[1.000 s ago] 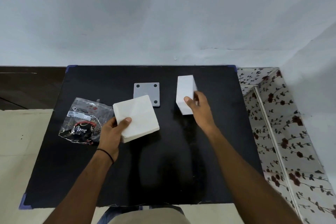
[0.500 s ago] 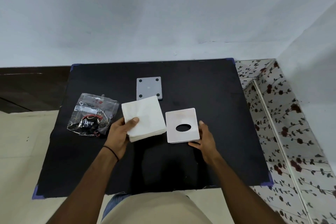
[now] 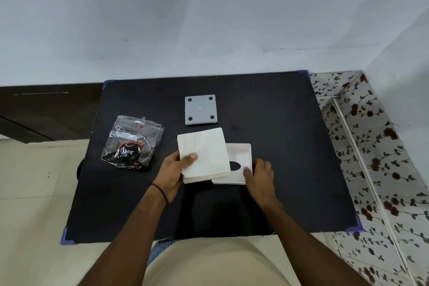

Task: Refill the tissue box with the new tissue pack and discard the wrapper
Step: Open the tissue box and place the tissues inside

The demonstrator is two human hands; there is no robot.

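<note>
My left hand grips a white stack of tissues by its left edge, thumb on top. The stack overlaps the left part of the white tissue box, which lies on the black table with its oval hole facing up. My right hand holds the box at its near right corner. The clear plastic wrapper with red and black print lies flat to the left, apart from both hands. A grey square plate with a dark dot in each corner lies behind the stack.
The table stands against a pale wall. Dark wooden furniture is at the far left. A floral-patterned surface runs along the right side of the table, and pale floor tiles lie to the left.
My right hand laid the box flat with the hole up and pulled it nearer. My left hand brought the tissue stack right, so it now covers the box's left part.
</note>
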